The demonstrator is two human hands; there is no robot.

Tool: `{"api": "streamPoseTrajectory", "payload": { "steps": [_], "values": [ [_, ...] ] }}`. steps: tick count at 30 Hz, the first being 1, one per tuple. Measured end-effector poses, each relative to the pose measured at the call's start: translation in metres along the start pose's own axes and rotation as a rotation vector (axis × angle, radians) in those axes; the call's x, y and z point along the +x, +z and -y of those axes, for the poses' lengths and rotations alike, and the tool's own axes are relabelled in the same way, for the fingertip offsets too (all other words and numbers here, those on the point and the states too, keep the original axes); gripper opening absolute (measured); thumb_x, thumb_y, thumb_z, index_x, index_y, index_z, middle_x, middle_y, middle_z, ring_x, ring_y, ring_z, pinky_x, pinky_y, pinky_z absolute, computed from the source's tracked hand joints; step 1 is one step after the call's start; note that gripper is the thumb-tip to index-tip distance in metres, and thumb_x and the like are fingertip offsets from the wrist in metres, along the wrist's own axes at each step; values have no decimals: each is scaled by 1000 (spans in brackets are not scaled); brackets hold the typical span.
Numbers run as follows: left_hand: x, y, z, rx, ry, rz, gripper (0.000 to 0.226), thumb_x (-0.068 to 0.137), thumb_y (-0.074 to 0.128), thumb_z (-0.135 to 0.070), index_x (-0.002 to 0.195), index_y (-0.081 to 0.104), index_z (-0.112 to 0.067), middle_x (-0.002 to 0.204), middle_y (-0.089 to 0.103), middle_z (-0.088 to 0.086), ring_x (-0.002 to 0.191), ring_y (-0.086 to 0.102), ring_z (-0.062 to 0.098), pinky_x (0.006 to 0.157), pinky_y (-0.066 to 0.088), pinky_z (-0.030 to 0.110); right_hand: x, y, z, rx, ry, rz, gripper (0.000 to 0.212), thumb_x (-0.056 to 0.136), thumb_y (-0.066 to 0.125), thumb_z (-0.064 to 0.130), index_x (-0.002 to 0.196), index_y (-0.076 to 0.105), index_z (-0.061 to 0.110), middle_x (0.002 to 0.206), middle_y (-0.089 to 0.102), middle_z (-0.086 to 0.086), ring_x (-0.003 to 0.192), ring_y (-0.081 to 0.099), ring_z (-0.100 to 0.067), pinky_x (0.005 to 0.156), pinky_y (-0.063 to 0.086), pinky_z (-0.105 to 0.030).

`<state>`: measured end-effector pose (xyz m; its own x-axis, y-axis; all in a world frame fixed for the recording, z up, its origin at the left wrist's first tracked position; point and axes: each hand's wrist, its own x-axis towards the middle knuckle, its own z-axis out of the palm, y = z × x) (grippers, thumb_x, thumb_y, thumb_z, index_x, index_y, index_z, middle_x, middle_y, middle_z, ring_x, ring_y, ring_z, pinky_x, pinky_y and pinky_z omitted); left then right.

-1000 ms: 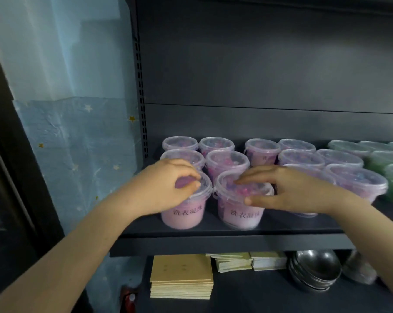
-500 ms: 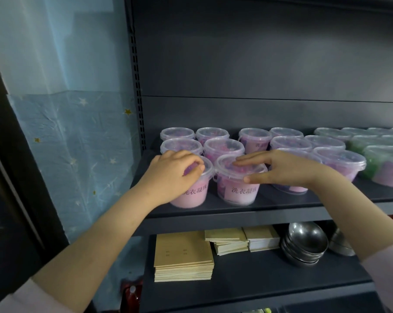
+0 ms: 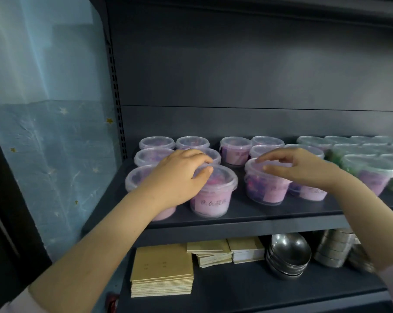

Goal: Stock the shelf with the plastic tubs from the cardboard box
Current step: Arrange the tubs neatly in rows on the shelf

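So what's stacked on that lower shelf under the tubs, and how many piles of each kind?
Tan booklet stacks: 3
Round metal bowl stacks: 1
Flatter metal dish stacks: 1 clear; more metal behind the right forearm is too blurred to count
Total on the lower shelf: 5 countable stacks

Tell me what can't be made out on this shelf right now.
Head view:
- Cardboard box: out of frame.
- Front left tub: label hidden by the left hand and forearm.
- Green tubs: row cut off by the right edge.
- Labelled tub: print too blurred to read.
- Steel stack: partly behind the right forearm, blurred.
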<state>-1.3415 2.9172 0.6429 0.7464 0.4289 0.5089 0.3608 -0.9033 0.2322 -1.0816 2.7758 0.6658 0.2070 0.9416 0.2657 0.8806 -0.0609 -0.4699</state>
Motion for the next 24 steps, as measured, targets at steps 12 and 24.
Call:
{"api": "streamPoseTrajectory", "payload": {
  "steps": [12,24],
  "values": [
    [24,52,-39,208,-230,64,34,98,34,-37,125,55,-32,135,55,-9,118,51,19,95,43,38,6,-21,-61,-67,-115,202,29,91,64,34,120,67,40,134,56,20,126,47,0,104,34,-22],
    [23,57,-40,238,-286,80,34,99,29,-37,124,52,-33,135,54,-6,115,50,21,93,40,37,5,-11,-55,-16,-113,168,32,86,68,43,119,67,42,138,55,14,128,48,-6,100,32,-21]
  ]
}}
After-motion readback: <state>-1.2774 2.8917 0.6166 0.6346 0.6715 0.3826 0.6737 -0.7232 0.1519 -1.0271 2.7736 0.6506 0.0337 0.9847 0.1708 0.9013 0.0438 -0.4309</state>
